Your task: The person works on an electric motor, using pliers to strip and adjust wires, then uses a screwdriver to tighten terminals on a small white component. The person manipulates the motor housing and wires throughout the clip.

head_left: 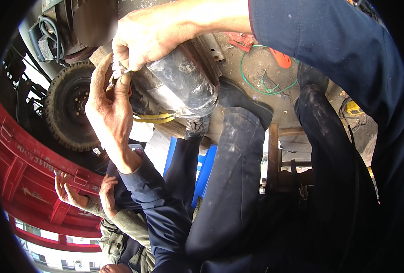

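At the upper left, my two hands meet around a small, pale, shiny piece (117, 68), its kind too small and glaring to tell. My left hand (111, 107) comes up from below, thumb and fingers closed on the piece. From the right reaches my right hand (149, 38), fingers curled in a pinch at the piece's upper side. Just right of and below my hands lies a scuffed dark metal housing (184, 79) with a rounded end. A yellow strap (156, 118) runs below the housing.
A tyred wheel (70, 107) stands left of my hands, with a red truck body (42, 177) below it. Another person's hands (67, 191) show at lower left. A blue plastic stool (204, 170), green wire (244, 73) and an orange-red piece (280, 58) are near my legs.
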{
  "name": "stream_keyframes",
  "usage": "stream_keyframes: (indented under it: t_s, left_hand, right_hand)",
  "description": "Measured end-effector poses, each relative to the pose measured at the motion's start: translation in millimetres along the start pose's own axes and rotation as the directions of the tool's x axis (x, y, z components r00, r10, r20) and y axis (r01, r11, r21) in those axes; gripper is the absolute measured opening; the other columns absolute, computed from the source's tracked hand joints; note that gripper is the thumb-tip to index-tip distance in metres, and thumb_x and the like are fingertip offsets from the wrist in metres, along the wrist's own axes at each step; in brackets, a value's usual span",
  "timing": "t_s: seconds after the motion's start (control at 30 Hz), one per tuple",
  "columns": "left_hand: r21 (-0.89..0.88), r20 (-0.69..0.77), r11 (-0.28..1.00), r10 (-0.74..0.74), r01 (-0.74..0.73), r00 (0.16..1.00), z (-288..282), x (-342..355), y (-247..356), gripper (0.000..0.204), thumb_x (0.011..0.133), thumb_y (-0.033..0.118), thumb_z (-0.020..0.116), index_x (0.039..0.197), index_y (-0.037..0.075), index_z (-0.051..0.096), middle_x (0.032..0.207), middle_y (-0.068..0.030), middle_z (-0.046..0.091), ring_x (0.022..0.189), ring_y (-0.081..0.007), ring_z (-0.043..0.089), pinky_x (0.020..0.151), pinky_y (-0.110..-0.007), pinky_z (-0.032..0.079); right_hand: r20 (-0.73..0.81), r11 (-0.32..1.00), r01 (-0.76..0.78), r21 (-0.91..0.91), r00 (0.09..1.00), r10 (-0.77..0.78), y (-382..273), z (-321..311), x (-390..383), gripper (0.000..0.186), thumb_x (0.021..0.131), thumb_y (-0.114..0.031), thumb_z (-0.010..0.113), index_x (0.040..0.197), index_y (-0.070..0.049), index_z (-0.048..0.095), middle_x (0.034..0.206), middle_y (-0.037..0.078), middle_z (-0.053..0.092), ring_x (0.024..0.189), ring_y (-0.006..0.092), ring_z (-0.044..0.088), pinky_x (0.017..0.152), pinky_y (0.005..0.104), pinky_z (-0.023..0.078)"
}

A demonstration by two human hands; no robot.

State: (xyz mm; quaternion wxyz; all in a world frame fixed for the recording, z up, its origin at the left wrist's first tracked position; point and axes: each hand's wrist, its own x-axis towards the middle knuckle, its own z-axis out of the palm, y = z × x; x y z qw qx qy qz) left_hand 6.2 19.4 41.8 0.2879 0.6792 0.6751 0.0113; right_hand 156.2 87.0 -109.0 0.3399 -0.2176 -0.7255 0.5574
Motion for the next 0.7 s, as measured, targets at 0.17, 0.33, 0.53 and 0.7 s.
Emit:
stream_keyframes:
  t_s: [0.17, 0.33, 0.53, 0.7]
  left_hand:
    - [-0.075, 0.01, 0.996, -0.037, 0.038, 0.999, 0.4, -1.6, 2.0, 0.048, 0.102, 0.006, 0.075, 0.148, 0.003, 0.064, 0.122, -0.0099, 0.076, 0.097, -0.0105, 0.068, 0.082, -0.025, 0.056]
    - [-0.053, 0.01, 0.998, -0.018, 0.019, 1.0, -0.3, -1.1, 0.8, 0.043, 0.101, 0.006, 0.075, 0.144, 0.004, 0.067, 0.129, -0.0147, 0.076, 0.101, -0.0133, 0.073, 0.086, -0.027, 0.059]
    - [-0.029, -0.002, 0.999, -0.022, 0.022, 1.0, 0.4, -0.6, -2.0, 0.044, 0.102, 0.005, 0.074, 0.145, 0.005, 0.066, 0.131, -0.0151, 0.075, 0.109, -0.0162, 0.073, 0.091, -0.029, 0.059]
    - [-0.048, 0.008, 0.997, -0.053, 0.053, 0.999, -0.5, -1.4, -0.2, 0.045, 0.102, 0.005, 0.074, 0.146, 0.004, 0.066, 0.13, -0.0154, 0.076, 0.114, -0.0179, 0.072, 0.095, -0.03, 0.058]
  right_hand:
    - [-0.027, 0.996, 0.066, -0.06, 0.997, -0.068, 3.3, 1.5, 1.7, 0.033, 0.085, -0.03, 0.078, 0.104, -0.003, 0.082, 0.092, 0.018, 0.078, 0.086, 0.0324, 0.075, 0.08, 0.0435, 0.059]
    - [0.0, 0.994, 0.099, -0.041, 0.995, -0.099, 8.7, 3.7, 2.9, 0.032, 0.083, -0.03, 0.08, 0.101, -0.003, 0.082, 0.09, 0.017, 0.078, 0.083, 0.0327, 0.075, 0.078, 0.0427, 0.059]
    - [-0.049, 0.998, 0.06, -0.012, 0.997, -0.06, 7.3, 5.4, 2.1, 0.033, 0.08, -0.029, 0.082, 0.1, -0.003, 0.082, 0.089, 0.017, 0.078, 0.083, 0.0322, 0.075, 0.078, 0.0419, 0.059]
    - [-0.031, 0.998, -0.004, 0.065, 1.0, 0.006, 1.5, 0.4, -4.0, 0.034, 0.079, -0.028, 0.081, 0.102, -0.003, 0.082, 0.089, 0.017, 0.079, 0.085, 0.031, 0.076, 0.079, 0.042, 0.059]
